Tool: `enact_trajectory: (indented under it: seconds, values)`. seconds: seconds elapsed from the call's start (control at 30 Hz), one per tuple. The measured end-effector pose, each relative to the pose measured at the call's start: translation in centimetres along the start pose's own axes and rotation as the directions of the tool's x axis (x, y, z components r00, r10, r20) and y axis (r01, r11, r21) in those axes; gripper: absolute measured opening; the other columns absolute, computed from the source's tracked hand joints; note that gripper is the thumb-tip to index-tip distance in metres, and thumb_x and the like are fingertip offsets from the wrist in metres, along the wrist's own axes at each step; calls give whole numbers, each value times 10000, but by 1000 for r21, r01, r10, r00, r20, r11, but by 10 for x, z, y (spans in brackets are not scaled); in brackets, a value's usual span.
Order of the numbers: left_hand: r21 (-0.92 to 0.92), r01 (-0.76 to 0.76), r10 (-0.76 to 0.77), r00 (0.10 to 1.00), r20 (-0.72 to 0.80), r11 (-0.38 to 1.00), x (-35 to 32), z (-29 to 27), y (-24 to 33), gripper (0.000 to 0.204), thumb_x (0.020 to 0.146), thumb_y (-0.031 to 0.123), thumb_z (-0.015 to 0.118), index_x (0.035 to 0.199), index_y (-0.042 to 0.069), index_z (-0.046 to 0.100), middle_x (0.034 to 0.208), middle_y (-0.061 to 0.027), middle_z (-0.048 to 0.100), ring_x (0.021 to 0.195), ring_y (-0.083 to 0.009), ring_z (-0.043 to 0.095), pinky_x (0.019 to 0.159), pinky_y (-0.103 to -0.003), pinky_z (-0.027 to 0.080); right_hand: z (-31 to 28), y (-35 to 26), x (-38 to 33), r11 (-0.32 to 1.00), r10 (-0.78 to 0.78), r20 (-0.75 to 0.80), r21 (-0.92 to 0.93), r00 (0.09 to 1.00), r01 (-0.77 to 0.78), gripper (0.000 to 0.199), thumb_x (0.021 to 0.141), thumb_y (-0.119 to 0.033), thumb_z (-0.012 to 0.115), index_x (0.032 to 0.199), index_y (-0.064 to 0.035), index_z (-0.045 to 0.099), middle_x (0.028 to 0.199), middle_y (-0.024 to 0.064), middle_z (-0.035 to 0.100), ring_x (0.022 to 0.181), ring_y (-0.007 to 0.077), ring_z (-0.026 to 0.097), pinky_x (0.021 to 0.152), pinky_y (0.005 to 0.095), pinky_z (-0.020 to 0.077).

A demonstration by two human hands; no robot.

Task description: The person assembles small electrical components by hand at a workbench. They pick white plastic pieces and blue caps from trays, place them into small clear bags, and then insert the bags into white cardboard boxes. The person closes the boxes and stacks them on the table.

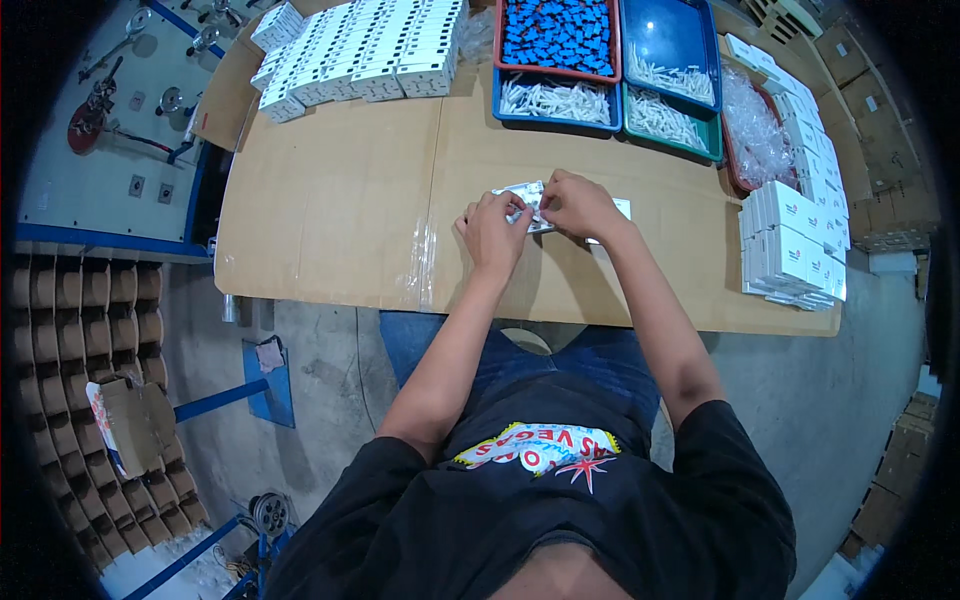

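Head view: a white piece (531, 193) lies on the cardboard-topped desk (340, 200) between two hands, right of the left hand (495, 232) and left of the right hand (580, 208), about equally near; both sets of fingers curl in against it, their exact grip and its long axis hidden.

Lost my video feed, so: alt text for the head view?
Left hand and right hand meet over a small white item on a cardboard tabletop. Beyond, trays hold blue parts and white parts; boxy white goods are stacked left and right.
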State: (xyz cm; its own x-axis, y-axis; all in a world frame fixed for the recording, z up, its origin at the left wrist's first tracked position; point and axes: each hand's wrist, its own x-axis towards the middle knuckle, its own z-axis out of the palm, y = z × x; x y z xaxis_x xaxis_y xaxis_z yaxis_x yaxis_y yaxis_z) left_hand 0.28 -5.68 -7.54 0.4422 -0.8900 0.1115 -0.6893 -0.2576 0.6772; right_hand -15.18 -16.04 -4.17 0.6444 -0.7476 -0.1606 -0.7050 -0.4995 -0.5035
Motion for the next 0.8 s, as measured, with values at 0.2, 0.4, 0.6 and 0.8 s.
enact_trajectory:
  seconds: [0.2,0.4,0.6,0.8]
  values:
    - [-7,-115,115,992,-46,993,-3,3,-14,139,845,300,819,932,198,781,979,1,689,991,-250,613,903,-441,360,6,-3,8,979,176,67,94,982,-182,236,795,-308,784,934,-119,800,962,141,768,947,339,737,847,441,573]
    - [35,-136,138,989,-50,990,-4,3,-17,168,871,321,801,977,190,798,973,-2,686,999,-253,626,906,-454,379,4,-29,11,952,305,17,-14,952,-305,282,743,-349,845,929,-141,803,984,133,775,958,319,746,848,438,579]
    - [34,-147,148,987,-53,989,-2,6,-21,164,853,294,805,978,188,802,967,3,685,992,-248,624,898,-450,377,9,-40,23,951,262,18,-172,965,-255,244,766,-276,859,976,-159,815,1200,142,730,1083,341,728,910,453,581]
    - [27,-172,174,979,-103,985,-4,8,-19,164,842,294,811,969,190,803,951,11,688,972,-237,617,900,-433,367,4,-32,29,951,248,64,-207,967,-230,163,815,-183,802,974,-169,833,1161,140,733,1080,349,727,900,445,584]
